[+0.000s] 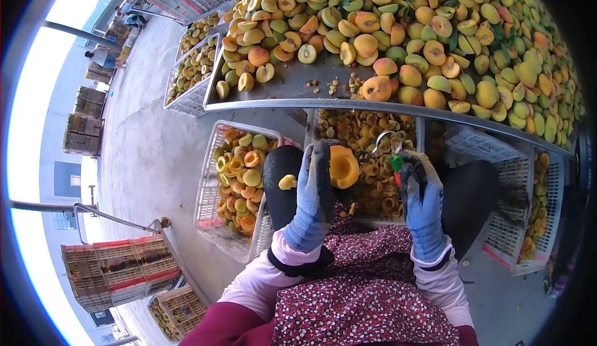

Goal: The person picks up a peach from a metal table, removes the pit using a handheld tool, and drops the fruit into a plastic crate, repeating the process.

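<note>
gloves (314, 190) blue | peach (344, 167) orange | apron (367, 296) maroon floral | handle (396, 162) perhaps green

Pale concrete floor (149, 153) under hard daylight from the left; long metal table (292, 85) across the top, white mesh crates (208, 197) below, stacked crates (118, 271) beside a windowed building wall (55, 153).

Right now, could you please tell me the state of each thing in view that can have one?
left hand: shut around the peach half.
peach half: halved, cut face showing.
right hand: shut around the pitting tool.
pitting tool: held, loop towards the fruit.
table: heaped with peaches, mostly halved.
white crate: partly filled with halves.
</note>
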`<state>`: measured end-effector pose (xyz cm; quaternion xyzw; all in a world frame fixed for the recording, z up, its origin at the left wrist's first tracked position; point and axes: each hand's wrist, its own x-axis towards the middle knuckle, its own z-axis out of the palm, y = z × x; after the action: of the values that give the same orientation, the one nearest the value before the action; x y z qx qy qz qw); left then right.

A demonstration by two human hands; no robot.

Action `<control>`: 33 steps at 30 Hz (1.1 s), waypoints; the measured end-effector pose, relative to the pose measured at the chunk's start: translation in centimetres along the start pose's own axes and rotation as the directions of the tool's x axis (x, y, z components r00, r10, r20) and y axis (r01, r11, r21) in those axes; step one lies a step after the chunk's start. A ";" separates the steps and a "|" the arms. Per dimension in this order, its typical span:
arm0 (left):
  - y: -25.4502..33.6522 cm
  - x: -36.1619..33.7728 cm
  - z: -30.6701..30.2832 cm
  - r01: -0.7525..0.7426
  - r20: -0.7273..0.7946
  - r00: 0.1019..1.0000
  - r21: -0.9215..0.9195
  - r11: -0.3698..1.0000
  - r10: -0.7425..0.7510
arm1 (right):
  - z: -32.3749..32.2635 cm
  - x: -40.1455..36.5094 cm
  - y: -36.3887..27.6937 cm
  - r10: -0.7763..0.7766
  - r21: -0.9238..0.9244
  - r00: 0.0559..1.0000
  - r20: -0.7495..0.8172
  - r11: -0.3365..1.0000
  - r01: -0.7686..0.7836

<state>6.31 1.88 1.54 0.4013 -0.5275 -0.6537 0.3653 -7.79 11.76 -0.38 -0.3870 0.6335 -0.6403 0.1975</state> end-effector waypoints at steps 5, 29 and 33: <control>0.1 0.0 1.1 -0.341 0.114 0.939 0.408 0.847 0.323 | 0.1 -1.1 1.0 -0.113 -0.127 0.976 0.185 0.982 0.138; -0.6 2.5 0.2 -0.492 0.110 0.824 0.624 0.607 0.556 | 1.4 1.1 1.3 -0.101 -0.307 0.977 0.187 0.939 0.156; -0.9 2.2 0.3 -0.283 0.034 0.957 0.318 0.905 0.288 | 1.6 1.0 2.4 -0.104 -0.404 0.981 0.166 0.900 0.164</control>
<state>5.08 0.22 0.36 0.3781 -0.6766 -0.4964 0.3908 -7.79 9.72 -2.66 -0.5069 0.7114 -0.4741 0.1104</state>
